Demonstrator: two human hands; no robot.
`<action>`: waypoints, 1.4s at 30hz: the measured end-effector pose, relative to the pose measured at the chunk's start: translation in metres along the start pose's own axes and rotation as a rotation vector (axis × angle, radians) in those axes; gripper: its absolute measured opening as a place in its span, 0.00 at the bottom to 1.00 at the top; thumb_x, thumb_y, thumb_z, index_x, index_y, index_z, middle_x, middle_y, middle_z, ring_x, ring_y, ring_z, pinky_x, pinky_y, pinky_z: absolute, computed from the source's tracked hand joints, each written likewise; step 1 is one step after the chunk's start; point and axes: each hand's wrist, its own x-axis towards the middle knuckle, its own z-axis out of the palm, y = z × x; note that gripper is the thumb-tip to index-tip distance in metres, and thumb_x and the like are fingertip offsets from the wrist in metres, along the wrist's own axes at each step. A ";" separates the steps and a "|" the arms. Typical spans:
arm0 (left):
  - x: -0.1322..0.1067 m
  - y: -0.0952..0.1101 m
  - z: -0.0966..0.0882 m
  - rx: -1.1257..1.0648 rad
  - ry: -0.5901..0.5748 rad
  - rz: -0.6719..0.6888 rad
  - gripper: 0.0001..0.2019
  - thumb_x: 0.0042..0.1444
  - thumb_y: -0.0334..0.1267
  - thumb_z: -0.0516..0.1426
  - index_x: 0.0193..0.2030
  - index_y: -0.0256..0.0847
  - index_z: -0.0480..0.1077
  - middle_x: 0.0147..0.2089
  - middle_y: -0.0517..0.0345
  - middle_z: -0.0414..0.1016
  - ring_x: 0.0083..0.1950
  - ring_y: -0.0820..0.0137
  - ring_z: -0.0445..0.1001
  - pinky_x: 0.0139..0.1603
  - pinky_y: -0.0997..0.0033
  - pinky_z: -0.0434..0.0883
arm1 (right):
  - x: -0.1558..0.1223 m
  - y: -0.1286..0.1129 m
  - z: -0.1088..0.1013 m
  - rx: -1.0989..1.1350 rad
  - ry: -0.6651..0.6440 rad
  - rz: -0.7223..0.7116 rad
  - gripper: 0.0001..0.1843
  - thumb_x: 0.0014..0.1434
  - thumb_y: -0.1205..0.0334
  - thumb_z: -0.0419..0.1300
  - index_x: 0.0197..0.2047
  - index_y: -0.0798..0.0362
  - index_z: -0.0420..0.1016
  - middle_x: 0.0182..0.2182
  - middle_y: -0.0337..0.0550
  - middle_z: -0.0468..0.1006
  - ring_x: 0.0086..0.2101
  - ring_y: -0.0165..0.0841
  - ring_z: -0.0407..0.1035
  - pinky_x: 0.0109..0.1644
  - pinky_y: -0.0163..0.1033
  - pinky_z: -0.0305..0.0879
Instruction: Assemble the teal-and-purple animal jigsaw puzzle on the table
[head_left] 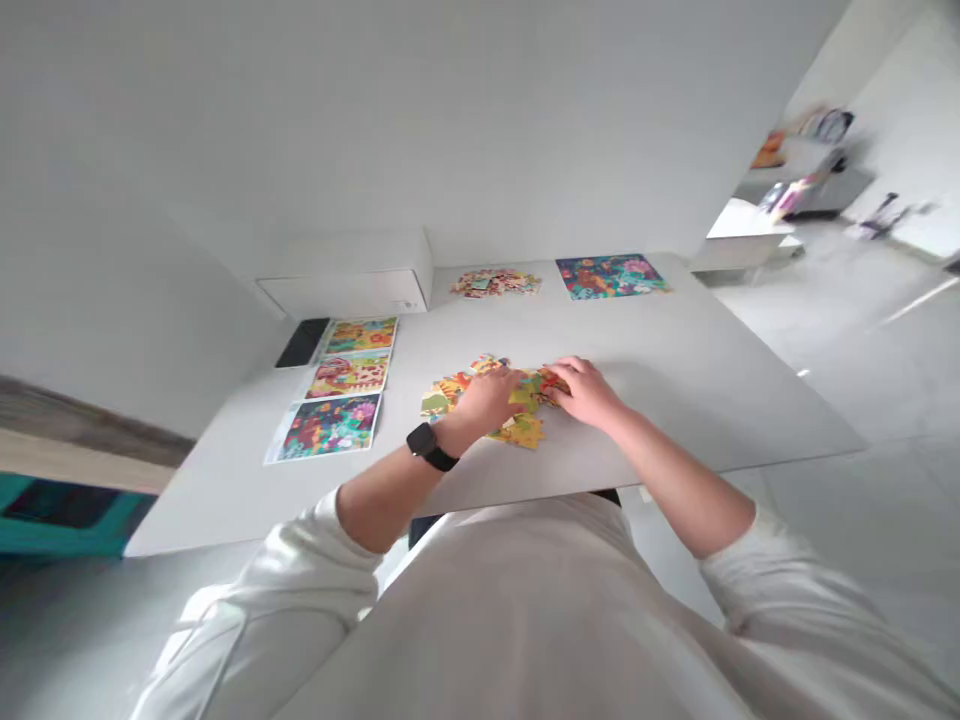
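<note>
A partly joined jigsaw puzzle in yellow, green and orange lies on the white table near its front edge. My left hand, with a black watch on the wrist, rests over the middle of it and hides several pieces. Its fingers lie fairly flat, pointing right. At the right end of the puzzle, my right hand has its fingers curled onto a red and dark puzzle piece, partly covered by the fingers. Another small joined section sticks out beyond my left hand.
A heap of loose puzzle pieces lies at the back, beside a colourful assembled puzzle. On the left are three picture sheets, a black phone and a white box against the wall. The table ends at right.
</note>
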 end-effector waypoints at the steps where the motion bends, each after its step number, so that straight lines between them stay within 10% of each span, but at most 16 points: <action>1: 0.001 0.000 -0.003 -0.039 0.042 -0.004 0.23 0.61 0.35 0.70 0.63 0.40 0.77 0.57 0.45 0.83 0.58 0.54 0.80 0.62 0.57 0.76 | -0.007 -0.001 -0.004 0.005 0.067 -0.022 0.19 0.69 0.61 0.66 0.62 0.53 0.81 0.59 0.57 0.79 0.59 0.51 0.73 0.68 0.57 0.71; 5: -0.003 -0.002 -0.015 -0.043 0.168 0.000 0.10 0.69 0.33 0.61 0.54 0.43 0.81 0.51 0.49 0.82 0.52 0.59 0.81 0.58 0.60 0.76 | -0.031 -0.016 -0.012 0.037 0.108 -0.104 0.10 0.72 0.60 0.65 0.54 0.49 0.84 0.53 0.52 0.81 0.56 0.46 0.75 0.67 0.53 0.71; 10: -0.026 -0.010 -0.018 0.146 0.078 0.050 0.08 0.69 0.36 0.61 0.50 0.44 0.82 0.51 0.47 0.82 0.57 0.54 0.80 0.62 0.52 0.73 | -0.041 -0.051 0.003 -0.005 -0.166 -0.130 0.20 0.63 0.51 0.75 0.54 0.50 0.82 0.54 0.53 0.81 0.55 0.48 0.76 0.62 0.51 0.74; 21: -0.139 -0.074 -0.028 0.059 0.075 -0.090 0.28 0.64 0.59 0.66 0.64 0.46 0.75 0.65 0.44 0.78 0.66 0.48 0.76 0.69 0.46 0.72 | -0.036 -0.032 -0.014 -0.053 -0.112 -0.114 0.25 0.64 0.57 0.70 0.62 0.51 0.77 0.58 0.55 0.81 0.57 0.50 0.75 0.63 0.51 0.71; 28: -0.158 -0.086 -0.019 0.037 0.042 -0.157 0.34 0.65 0.62 0.63 0.73 0.48 0.70 0.69 0.44 0.75 0.69 0.48 0.74 0.72 0.44 0.71 | 0.022 -0.043 -0.008 -0.144 -0.051 -0.126 0.20 0.68 0.61 0.65 0.62 0.53 0.81 0.67 0.59 0.77 0.61 0.55 0.71 0.67 0.58 0.67; 36: -0.156 -0.079 -0.020 0.011 0.002 -0.114 0.21 0.71 0.36 0.57 0.68 0.53 0.77 0.77 0.52 0.69 0.73 0.53 0.71 0.75 0.45 0.69 | 0.101 -0.132 0.065 0.036 -0.353 -0.663 0.23 0.72 0.68 0.60 0.65 0.45 0.83 0.65 0.47 0.82 0.65 0.43 0.70 0.74 0.51 0.61; 42: -0.167 -0.060 -0.020 0.030 0.052 -0.193 0.19 0.72 0.45 0.59 0.67 0.55 0.78 0.71 0.52 0.76 0.68 0.53 0.74 0.71 0.46 0.71 | 0.121 -0.128 0.069 -0.110 -0.419 -0.593 0.18 0.75 0.54 0.60 0.62 0.45 0.85 0.66 0.47 0.81 0.65 0.46 0.71 0.71 0.49 0.63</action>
